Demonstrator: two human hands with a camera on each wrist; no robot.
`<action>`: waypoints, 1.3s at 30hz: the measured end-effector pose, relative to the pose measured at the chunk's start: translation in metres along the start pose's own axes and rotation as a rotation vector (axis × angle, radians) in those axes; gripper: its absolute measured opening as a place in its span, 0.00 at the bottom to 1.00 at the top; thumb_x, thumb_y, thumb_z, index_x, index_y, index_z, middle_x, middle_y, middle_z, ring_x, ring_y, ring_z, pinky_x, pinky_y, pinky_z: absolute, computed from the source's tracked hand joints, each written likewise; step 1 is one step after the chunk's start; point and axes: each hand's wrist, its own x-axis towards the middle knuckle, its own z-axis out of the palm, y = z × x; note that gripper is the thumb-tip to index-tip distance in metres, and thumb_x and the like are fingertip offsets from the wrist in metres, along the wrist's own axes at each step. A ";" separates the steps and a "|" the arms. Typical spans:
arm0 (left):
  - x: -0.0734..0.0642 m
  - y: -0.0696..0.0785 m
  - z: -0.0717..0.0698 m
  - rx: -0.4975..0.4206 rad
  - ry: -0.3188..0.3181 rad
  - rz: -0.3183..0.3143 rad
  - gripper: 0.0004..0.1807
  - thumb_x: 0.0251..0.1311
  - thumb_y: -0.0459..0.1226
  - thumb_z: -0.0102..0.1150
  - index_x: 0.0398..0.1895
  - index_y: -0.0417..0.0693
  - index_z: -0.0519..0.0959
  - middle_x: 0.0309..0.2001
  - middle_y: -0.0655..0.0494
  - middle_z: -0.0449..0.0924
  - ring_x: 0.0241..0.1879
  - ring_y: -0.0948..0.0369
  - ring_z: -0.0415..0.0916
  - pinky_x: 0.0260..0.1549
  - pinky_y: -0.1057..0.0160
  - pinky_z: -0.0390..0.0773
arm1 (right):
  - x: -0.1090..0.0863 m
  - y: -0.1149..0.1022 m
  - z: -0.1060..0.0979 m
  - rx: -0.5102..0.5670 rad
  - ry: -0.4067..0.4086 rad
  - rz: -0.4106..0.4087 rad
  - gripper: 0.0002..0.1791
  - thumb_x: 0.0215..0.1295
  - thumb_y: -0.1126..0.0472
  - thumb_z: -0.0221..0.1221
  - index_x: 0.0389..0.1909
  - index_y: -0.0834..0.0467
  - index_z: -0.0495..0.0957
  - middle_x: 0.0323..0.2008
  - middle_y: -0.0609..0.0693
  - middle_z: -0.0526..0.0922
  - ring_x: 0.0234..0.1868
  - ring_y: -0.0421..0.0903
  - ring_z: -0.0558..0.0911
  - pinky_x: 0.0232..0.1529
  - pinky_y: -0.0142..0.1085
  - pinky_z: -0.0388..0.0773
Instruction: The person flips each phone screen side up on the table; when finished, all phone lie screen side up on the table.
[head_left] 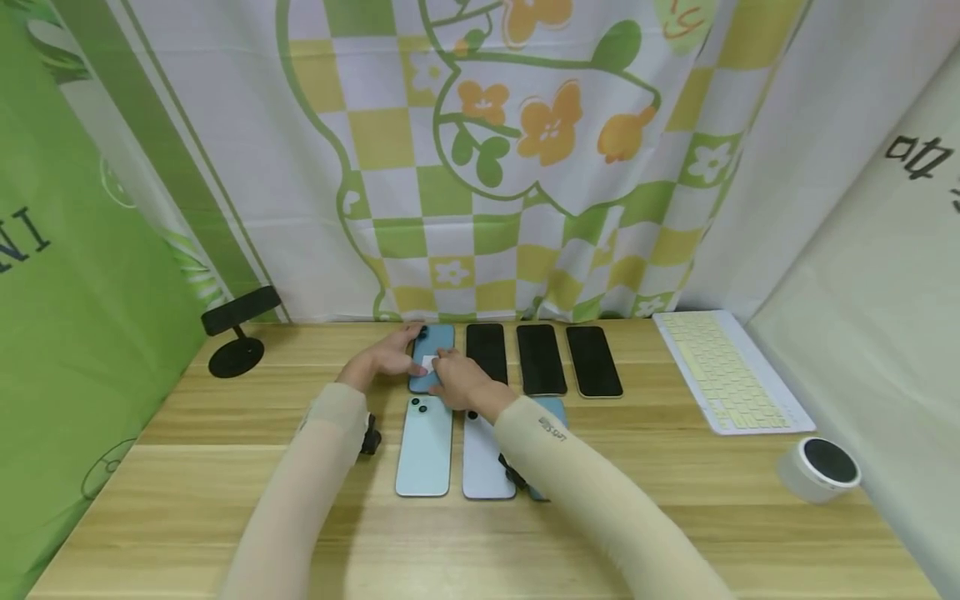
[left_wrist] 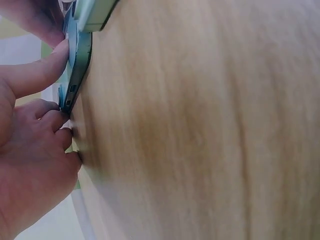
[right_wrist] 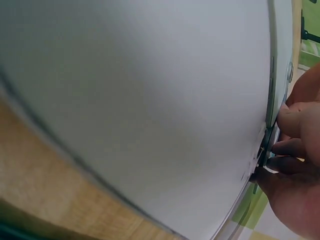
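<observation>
A blue phone (head_left: 442, 336) lies back up at the left end of the back row, with a small white square sticker (head_left: 429, 363) on its lower half. My left hand (head_left: 389, 353) grips the phone's left edge, thumb (left_wrist: 50, 67) on its back and fingers curled against the side near the tabletop. From the right, my right hand (head_left: 467, 381) reaches over the phone and pinches at the sticker's right edge; its fingers cover part of it. In front lie a mint phone (head_left: 424, 450) and a lavender phone (head_left: 487, 467), the latter partly under my right wrist.
Three black-screened phones, the nearest one (head_left: 487, 343) beside the blue phone, continue the back row. Another blue phone (head_left: 552, 407) shows behind my right forearm. A black stand (head_left: 237, 357) is at left; a white keyboard (head_left: 723, 367) and a white round device (head_left: 817, 471) are at right.
</observation>
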 end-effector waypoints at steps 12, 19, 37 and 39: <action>0.000 0.001 -0.002 -0.212 0.010 -0.007 0.52 0.64 0.33 0.63 0.84 0.34 0.41 0.85 0.37 0.38 0.85 0.40 0.37 0.85 0.43 0.45 | 0.001 0.002 0.001 0.027 -0.004 0.000 0.32 0.80 0.51 0.54 0.77 0.61 0.65 0.82 0.60 0.59 0.84 0.59 0.58 0.80 0.48 0.67; 0.002 -0.003 -0.001 -0.559 0.079 -0.037 0.48 0.67 0.27 0.57 0.84 0.36 0.41 0.86 0.39 0.39 0.86 0.42 0.37 0.85 0.44 0.43 | 0.002 0.005 -0.003 0.028 -0.040 -0.033 0.33 0.79 0.54 0.55 0.79 0.61 0.61 0.83 0.60 0.56 0.84 0.61 0.56 0.81 0.49 0.65; -0.004 -0.009 -0.001 -0.802 0.179 -0.019 0.44 0.67 0.18 0.52 0.84 0.46 0.53 0.85 0.46 0.49 0.83 0.44 0.51 0.76 0.46 0.68 | -0.002 0.019 -0.013 0.280 -0.006 -0.032 0.39 0.75 0.56 0.62 0.80 0.61 0.59 0.75 0.62 0.72 0.73 0.54 0.76 0.72 0.45 0.77; -0.004 -0.008 -0.001 -0.812 0.193 -0.021 0.43 0.67 0.19 0.53 0.83 0.48 0.55 0.85 0.47 0.49 0.83 0.46 0.51 0.74 0.50 0.71 | -0.001 0.020 -0.015 0.302 -0.004 -0.031 0.40 0.74 0.56 0.63 0.80 0.61 0.58 0.75 0.62 0.71 0.73 0.54 0.76 0.72 0.45 0.77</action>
